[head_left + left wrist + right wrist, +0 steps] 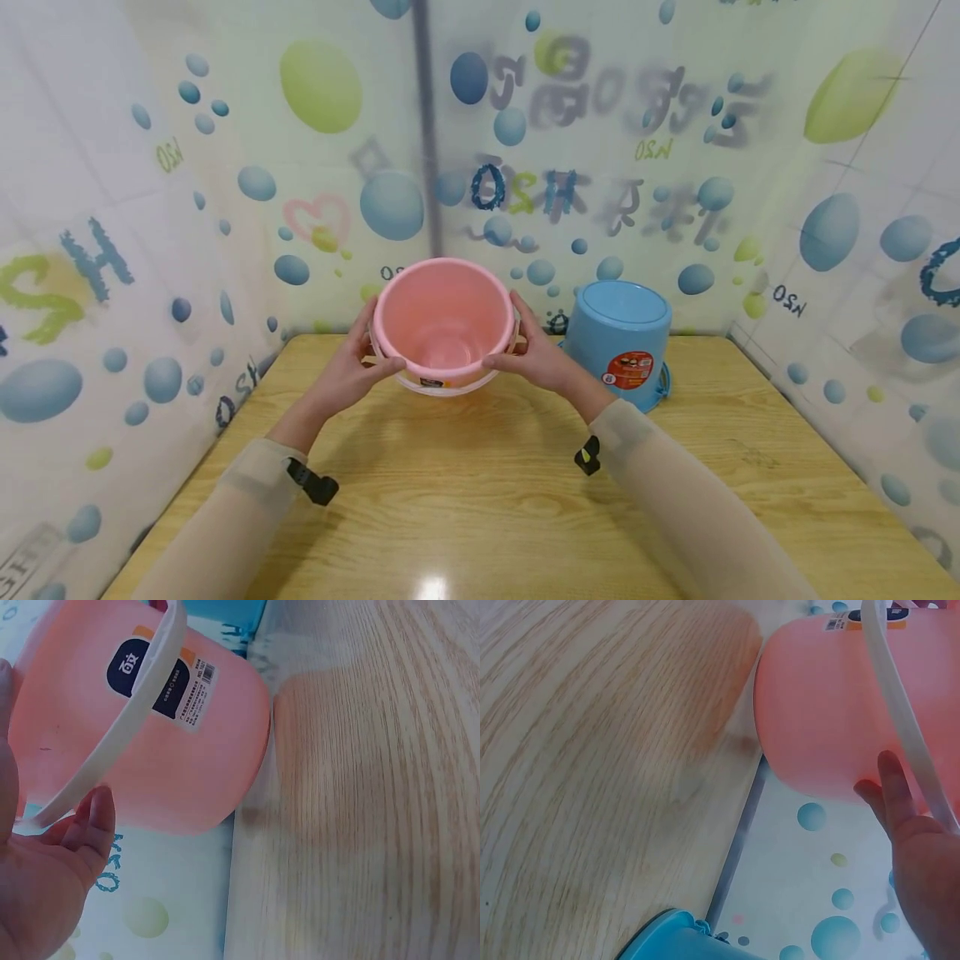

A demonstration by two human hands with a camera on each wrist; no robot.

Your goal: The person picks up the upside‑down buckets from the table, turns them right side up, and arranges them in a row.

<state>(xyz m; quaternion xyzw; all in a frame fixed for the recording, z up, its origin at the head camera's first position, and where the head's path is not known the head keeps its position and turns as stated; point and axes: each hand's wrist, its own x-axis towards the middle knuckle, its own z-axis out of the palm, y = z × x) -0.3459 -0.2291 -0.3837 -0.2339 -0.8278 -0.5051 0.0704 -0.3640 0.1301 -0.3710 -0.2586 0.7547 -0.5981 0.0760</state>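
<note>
A pink bucket (442, 312) is between my two hands near the back of the table, its mouth facing up and toward me. My left hand (347, 372) grips the left side, thumb at the rim and fingers against the outer wall. On the opposite side, my right hand (542, 360) holds it the same way. The white handle (124, 731) hangs down across the front wall, partly over a dark and orange label (184, 694). In the right wrist view, fingertips (892, 776) press the wall beside the handle. The bucket's base is close over the wood.
A blue bucket (618, 317) stands upside down at the back right, with a red round sticker (630, 370) on its side. Beneath everything is a wooden table (465, 500). Curtains (322, 183) printed with dots and letters enclose the back and both sides.
</note>
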